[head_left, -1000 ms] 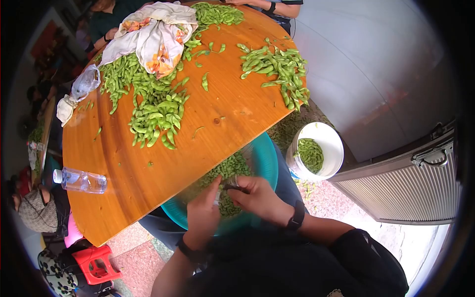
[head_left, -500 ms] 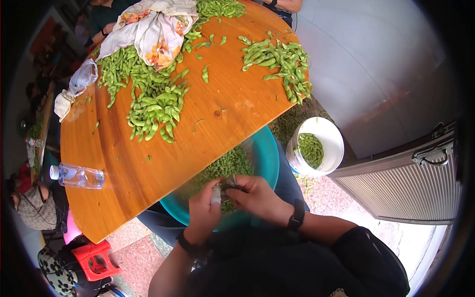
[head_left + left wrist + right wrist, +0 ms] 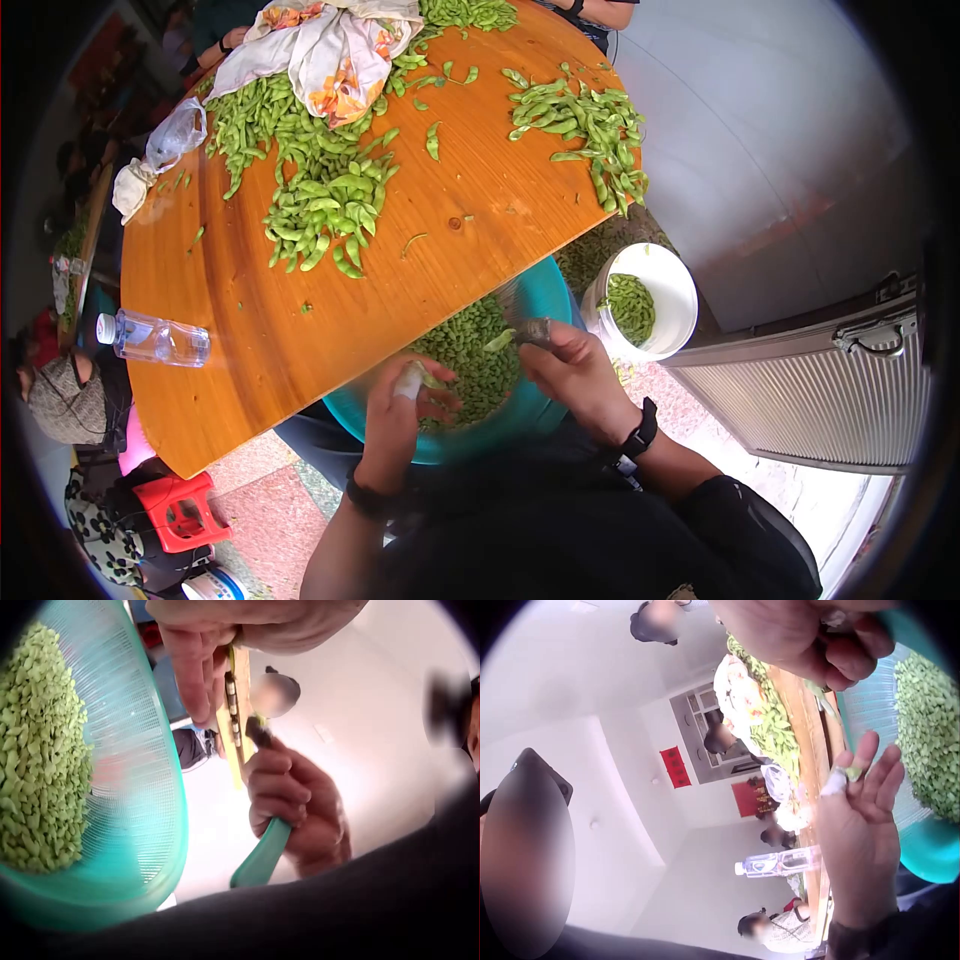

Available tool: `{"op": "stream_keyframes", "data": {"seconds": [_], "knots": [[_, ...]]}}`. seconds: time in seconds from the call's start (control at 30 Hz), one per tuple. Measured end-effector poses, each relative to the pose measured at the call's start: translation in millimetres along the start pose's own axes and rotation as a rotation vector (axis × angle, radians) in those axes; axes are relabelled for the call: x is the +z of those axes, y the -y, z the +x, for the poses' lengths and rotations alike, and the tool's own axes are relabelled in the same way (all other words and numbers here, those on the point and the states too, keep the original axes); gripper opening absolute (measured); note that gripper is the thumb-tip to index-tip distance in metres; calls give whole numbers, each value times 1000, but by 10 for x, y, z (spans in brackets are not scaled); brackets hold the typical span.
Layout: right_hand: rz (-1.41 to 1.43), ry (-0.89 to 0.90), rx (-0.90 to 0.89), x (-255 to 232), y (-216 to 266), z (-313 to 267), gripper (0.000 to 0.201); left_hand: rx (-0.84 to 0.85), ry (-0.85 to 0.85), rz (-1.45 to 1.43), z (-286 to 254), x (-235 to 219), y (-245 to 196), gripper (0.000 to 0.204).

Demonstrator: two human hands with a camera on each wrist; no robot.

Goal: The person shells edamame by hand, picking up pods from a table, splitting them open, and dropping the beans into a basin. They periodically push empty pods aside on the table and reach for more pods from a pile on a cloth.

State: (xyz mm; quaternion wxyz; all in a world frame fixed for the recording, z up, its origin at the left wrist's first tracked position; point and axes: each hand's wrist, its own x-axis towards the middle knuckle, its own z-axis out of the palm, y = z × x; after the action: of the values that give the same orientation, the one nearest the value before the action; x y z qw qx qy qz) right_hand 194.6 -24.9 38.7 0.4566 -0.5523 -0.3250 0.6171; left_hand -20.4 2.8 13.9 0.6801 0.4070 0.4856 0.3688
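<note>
My left hand [image 3: 395, 410] is over the left side of the teal basket [image 3: 350, 425]. In the right wrist view, a small green piece [image 3: 853, 774] sits between its white-wrapped thumb and index finger, the other fingers spread. To the right, my right hand [image 3: 585, 380] has its fingers curled round a green handle [image 3: 262, 859], seen in the left wrist view. At its fingertips are a dark piece [image 3: 259, 733] and a pale green pod [image 3: 498, 341]. Beneath both hands, shelled green beans [image 3: 470, 365] lie in the basket.
Pods [image 3: 330, 200] are heaped on the wooden table [image 3: 300, 350] beside a patterned cloth [image 3: 350, 60]. A plastic bottle [image 3: 160, 338] stands near the table's left edge. To the right is a white bucket [image 3: 678, 305] holding pods. A red stool [image 3: 180, 510] is at lower left.
My hands, together over the basket before, are now apart, the right hand further right and the left slightly left. The fingers of my left hand have spread, and the head view has shifted slightly.
</note>
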Motion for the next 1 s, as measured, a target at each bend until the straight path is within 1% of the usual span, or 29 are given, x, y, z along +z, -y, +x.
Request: {"op": "stream_keyframes", "data": {"seconds": [0.03,0.07,0.1,0.17,0.2,0.23,0.3,0.33,0.4,0.43,0.5,0.53,0.6,0.63,0.7,0.73,0.8,0.83,0.9,0.93,1.0], "knots": [[-56,-6,-50,-1,4,-1,7,1,-1,-4,5,2,4,23],[-96,8,-122,-18,-140,41,9,-29,81,53,10,6,10,24],[-101,13,-123,2,-150,31,9,-56,160,109,16,6,13,25],[-278,-13,-309,68,-160,26,13,-32,165,82,28,68,30,26],[-337,-18,-351,89,-171,18,18,-12,175,60,30,103,36,27],[-338,-9,-352,103,-196,18,18,-11,167,59,27,129,22,27],[-439,-7,-462,111,-247,36,17,-51,147,-4,26,174,-15,26],[-441,-5,-467,119,-228,45,17,-46,146,-5,35,174,-16,26],[-375,-8,-403,144,-182,56,14,-53,185,192,32,168,11,24],[-378,-6,-406,143,-193,75,14,-49,183,189,34,161,61,24],[-320,69,-361,133,-250,136,10,92,145,422,51,143,162,22],[-321,73,-364,132,-286,157,10,95,141,421,53,143,156,22],[-320,93,-335,141,-351,172,10,238,110,676,45,143,141,25],[-322,98,-339,148,-344,174,10,241,105,675,38,149,136,25],[-357,73,-299,154,-319,178,13,445,100,796,19,174,120,41],[-359,75,-304,150,-318,186,13,450,97,795,6,190,87,41],[-348,69,-244,131,-320,198,17,398,110,809,-30,221,9,61],[-349,68,-246,119,-311,201,17,400,110,809,-32,221,-10,61],[-367,98,-176,103,-298,192,19,424,200,876,-37,204,-30,65],[-369,99,-174,102,-292,190,19,423,199,874,-41,204,-31,65],[-390,93,-170,108,-280,189,20,477,256,826,-48,205,-33,66]]}}
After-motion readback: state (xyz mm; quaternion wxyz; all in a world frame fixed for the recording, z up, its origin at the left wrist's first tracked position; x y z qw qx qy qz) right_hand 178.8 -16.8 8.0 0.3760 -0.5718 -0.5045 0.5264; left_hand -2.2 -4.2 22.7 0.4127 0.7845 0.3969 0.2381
